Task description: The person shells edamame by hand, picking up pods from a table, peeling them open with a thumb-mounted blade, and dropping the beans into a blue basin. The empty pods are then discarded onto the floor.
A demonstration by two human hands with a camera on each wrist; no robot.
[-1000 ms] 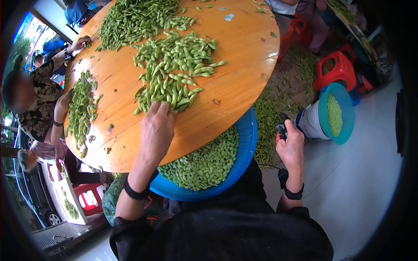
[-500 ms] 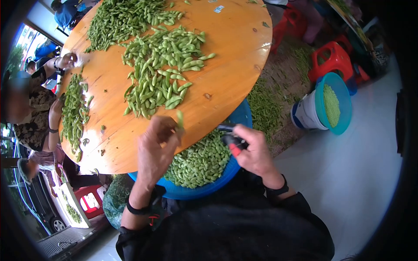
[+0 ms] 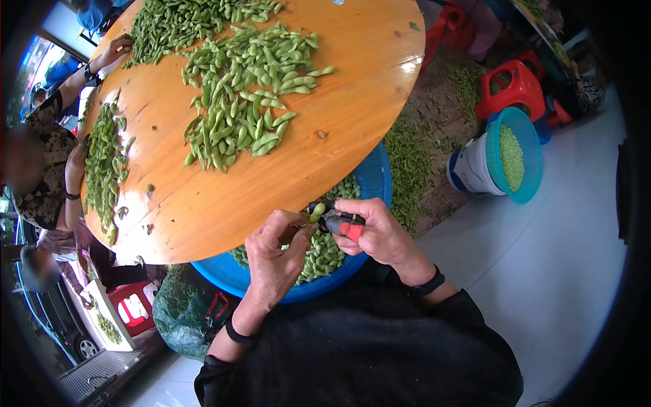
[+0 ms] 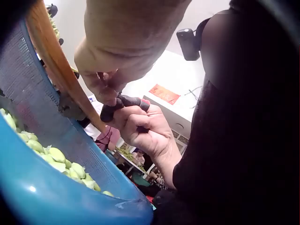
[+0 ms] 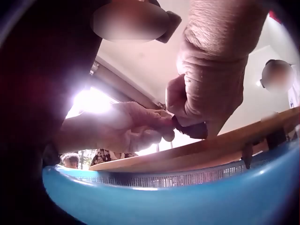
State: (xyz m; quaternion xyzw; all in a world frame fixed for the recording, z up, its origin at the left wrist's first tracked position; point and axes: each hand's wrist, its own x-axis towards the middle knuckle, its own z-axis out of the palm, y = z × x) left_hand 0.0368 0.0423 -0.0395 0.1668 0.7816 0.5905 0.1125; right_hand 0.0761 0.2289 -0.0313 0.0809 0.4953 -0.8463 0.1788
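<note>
My left hand (image 3: 276, 256) pinches a green soybean pod (image 3: 317, 213) between thumb and fingers, close beyond the table's near edge. The right hand (image 3: 381, 234) grips a small black hand tool with grey and red parts (image 3: 341, 225), whose front end meets the pod. Both hands are over a blue plastic basket (image 3: 385, 178) holding shelled green beans (image 3: 324, 263). In the left wrist view the tool (image 4: 112, 108) shows between the two hands; the pod is hidden there. Unshelled pods (image 3: 247, 91) lie heaped on the round wooden table (image 3: 352, 115).
At the left a person (image 3: 51, 156) sits by another row of pods (image 3: 103, 163). On the right, a teal basin (image 3: 532, 159) of beans leans on a white bucket (image 3: 471, 166), near a red stool (image 3: 508, 91). Pod litter (image 3: 409, 169) covers the floor beside the table.
My left hand has taken a pod from the heap and drawn it back over the basket. The right hand has brought the tool in from the right to meet it.
</note>
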